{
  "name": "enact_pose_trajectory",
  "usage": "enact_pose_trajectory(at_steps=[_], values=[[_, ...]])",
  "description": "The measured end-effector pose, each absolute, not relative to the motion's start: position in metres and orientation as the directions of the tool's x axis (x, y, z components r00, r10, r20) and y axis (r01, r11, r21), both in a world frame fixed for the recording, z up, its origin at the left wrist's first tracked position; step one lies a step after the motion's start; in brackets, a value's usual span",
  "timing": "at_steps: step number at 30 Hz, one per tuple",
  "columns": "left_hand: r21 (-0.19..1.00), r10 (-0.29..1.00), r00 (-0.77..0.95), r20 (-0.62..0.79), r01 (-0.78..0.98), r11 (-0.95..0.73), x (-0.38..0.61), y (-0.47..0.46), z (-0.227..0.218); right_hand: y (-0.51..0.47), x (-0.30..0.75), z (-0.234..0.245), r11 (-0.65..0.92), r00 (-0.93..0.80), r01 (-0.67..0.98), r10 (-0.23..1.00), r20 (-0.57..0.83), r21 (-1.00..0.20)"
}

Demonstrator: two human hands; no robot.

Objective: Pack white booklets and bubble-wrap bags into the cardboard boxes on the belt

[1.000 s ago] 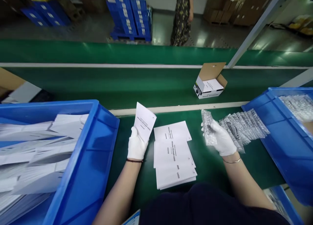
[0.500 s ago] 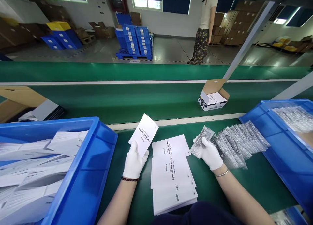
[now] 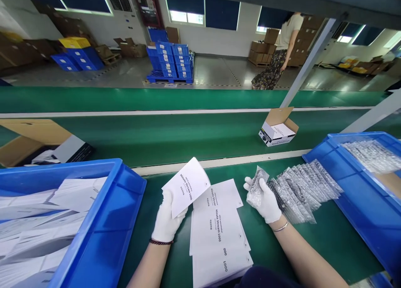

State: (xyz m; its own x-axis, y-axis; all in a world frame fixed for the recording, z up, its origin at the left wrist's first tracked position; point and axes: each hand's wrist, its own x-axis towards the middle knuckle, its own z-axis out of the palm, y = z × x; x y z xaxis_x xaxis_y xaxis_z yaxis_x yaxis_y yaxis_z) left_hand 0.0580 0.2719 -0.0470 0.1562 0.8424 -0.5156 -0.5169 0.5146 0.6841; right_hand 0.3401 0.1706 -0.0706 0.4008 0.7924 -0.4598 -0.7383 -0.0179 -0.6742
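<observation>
The gloved left hand [image 3: 167, 219] pinches a white booklet [image 3: 187, 185] between thumb and fingers near a booklet pile [image 3: 216, 233], while the gloved right hand [image 3: 266, 202] curls around a bubble-wrapped packet [image 3: 257, 188] beside a packet row [image 3: 308, 183]. The open carton [image 3: 282, 141] beyond already contains a white printed item; pile and row seemingly await handling.

Your left forearm [image 3: 148, 265] points toward one o'clock, your right forearm [image 3: 308, 254] toward ten; gloved left hand [image 3: 167, 221] and right hand [image 3: 266, 204] both grip, thumbs [image 3: 167, 196] uppermost.
</observation>
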Motion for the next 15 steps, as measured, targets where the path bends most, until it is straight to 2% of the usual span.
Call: enact_pose_trajectory(at_steps=[4,10,15], values=[[0.645,0.871,0.151,-0.468,-0.615,0.453,0.056,0.275,-0.051,0.172,0.339,-0.072,-0.007,0.404,-0.733,0.799,-0.445,-0.68],[0.595,0.841,0.046,-0.54,-0.686,0.419,0.058,0.283,-0.057,0.173,0.337,-0.073,-0.003,0.33,-0.773,0.852,-0.407,-0.634],[0.602,0.904,0.083,-0.418,-0.721,0.344,0.062,0.286,-0.063,0.174,0.337,-0.076,0.037,0.294,-0.762,0.909,-0.294,-0.646]])
